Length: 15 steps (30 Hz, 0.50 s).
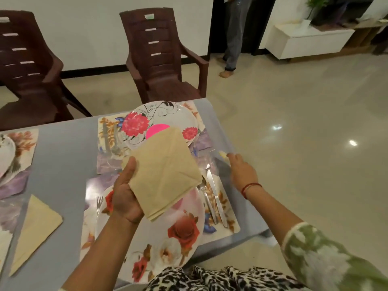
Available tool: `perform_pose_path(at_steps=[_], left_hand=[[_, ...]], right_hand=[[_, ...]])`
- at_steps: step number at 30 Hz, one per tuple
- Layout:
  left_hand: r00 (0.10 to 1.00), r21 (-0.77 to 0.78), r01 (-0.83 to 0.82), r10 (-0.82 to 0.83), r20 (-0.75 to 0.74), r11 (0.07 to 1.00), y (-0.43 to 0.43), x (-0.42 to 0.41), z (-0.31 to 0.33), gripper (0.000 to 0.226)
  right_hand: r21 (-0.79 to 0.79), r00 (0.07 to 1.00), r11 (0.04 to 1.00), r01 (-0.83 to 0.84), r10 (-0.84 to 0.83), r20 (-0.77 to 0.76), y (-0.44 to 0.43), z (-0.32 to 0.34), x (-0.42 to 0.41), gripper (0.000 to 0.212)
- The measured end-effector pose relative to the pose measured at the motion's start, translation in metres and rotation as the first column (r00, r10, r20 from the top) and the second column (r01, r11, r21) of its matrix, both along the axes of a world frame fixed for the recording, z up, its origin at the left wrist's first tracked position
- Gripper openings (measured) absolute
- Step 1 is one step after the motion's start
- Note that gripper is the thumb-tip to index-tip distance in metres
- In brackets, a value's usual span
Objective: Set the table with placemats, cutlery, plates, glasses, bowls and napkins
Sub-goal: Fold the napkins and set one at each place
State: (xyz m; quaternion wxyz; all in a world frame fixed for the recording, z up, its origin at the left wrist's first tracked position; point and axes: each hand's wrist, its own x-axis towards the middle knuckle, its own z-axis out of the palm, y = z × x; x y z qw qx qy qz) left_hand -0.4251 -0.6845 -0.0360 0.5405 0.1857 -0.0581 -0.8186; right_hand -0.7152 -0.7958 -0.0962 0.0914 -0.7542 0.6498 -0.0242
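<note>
My left hand (126, 198) grips a stack of folded beige napkins (165, 175) from below, thumb on top, above the near rose-patterned plate (174, 238). That plate lies on a floral placemat (228, 223), with a fork (99, 201) at its left and a spoon (202, 185) and knife (216, 198) at its right. Behind it stands a second flowered plate (161, 118) with a pink thing (157, 130) on it, half hidden by the napkins. My right hand (241, 171), blurred, reaches over the table's right edge; a small pale yellow tip (222, 153) shows at its fingertips.
One beige napkin (35, 225) lies on the grey table (60, 156) at the left, beside another placemat and plate (6, 152). Two brown plastic chairs (165, 59) stand behind the table. A person's legs (233, 38) show in the doorway. Tiled floor lies to the right.
</note>
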Motion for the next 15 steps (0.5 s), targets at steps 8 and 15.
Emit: perform_pose_path(at_steps=[8, 15], left_hand=[[0.952, 0.117, -0.269, 0.246, 0.18, 0.956, -0.004, -0.018, 0.008, 0.069], [0.949, 0.15, -0.276, 0.245, 0.199, 0.949, -0.014, -0.027, 0.014, 0.088]], right_hand=[[0.111, 0.945, 0.992, 0.057, -0.09, 0.314, -0.011, -0.043, -0.007, 0.04], [0.041, 0.961, 0.961, -0.275, 0.276, -0.024, -0.016, -0.06, -0.025, 0.066]])
